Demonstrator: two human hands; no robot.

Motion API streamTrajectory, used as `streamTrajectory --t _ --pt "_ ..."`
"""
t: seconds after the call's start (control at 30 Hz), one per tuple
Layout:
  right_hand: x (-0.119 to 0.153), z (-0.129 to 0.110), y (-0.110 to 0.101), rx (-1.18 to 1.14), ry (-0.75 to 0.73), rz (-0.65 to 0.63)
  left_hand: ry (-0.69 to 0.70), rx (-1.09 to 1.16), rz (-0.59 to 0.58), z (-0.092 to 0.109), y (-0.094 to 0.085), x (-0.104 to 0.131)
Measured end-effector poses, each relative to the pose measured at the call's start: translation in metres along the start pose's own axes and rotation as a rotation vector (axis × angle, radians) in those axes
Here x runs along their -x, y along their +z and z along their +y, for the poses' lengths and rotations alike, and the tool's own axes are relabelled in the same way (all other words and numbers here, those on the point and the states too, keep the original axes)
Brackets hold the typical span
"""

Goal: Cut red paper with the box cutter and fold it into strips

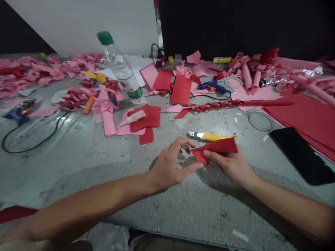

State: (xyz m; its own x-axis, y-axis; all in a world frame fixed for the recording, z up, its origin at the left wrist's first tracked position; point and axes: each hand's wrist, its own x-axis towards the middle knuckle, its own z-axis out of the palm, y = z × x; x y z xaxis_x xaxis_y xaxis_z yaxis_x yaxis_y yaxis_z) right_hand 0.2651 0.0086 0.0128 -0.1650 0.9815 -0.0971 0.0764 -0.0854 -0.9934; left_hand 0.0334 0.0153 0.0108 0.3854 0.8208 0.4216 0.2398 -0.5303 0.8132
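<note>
A folded piece of red paper (pixel 218 146) is pinched in my right hand (pixel 232 165), with the thumb pressed on its near face. My left hand (pixel 172 162) is at the paper's left end, thumb and fingers apart around the corner. Whether a fingertip touches the paper there, I cannot tell. Just beyond the paper lies a yellow utility knife (pixel 209 136) with its blade pointing left, its right end partly hidden by the paper. Farther left, a white glue tube (pixel 134 117) rests on a stack of red paper pieces (pixel 151 120).
A water bottle (pixel 125 75) with a green cap stands behind the stack. A red paper chain (pixel 211 106) stretches across the middle. Behind it is a blue glue gun (pixel 213 86). A black phone (pixel 300 155) and red sheets (pixel 309 120) lie right. Pink scraps (pixel 34 73) line the back.
</note>
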Motion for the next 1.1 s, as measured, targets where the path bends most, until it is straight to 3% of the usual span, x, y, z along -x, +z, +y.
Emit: streamTrajectory --t 0.1,0.17,0.37,0.57,0.77,0.93,1.1 --pt "0.001 -0.002 0.001 0.036 -0.013 -0.040 -0.232 0.159 -0.081 0.002 0.001 -0.004" --pt "0.002 -0.004 0.002 0.034 -0.006 -0.065 -0.310 0.224 -0.147 0.001 0.001 -0.009" --pt "0.004 -0.006 0.001 -0.036 -0.001 -0.140 -0.421 0.371 -0.023 -0.008 -0.003 -0.019" --pt "0.002 -0.003 0.000 -0.073 -0.029 -0.055 -0.426 0.366 -0.012 -0.011 -0.005 -0.016" --pt "-0.002 -0.006 0.001 -0.066 0.032 -0.039 -0.445 0.443 0.103 -0.007 -0.004 -0.016" --pt "0.003 -0.003 -0.001 -0.090 0.048 -0.062 -0.510 0.593 -0.033 -0.003 -0.003 -0.018" --pt "0.005 0.007 -0.008 -0.164 0.041 -0.038 -0.500 0.654 -0.032 -0.009 -0.004 -0.017"
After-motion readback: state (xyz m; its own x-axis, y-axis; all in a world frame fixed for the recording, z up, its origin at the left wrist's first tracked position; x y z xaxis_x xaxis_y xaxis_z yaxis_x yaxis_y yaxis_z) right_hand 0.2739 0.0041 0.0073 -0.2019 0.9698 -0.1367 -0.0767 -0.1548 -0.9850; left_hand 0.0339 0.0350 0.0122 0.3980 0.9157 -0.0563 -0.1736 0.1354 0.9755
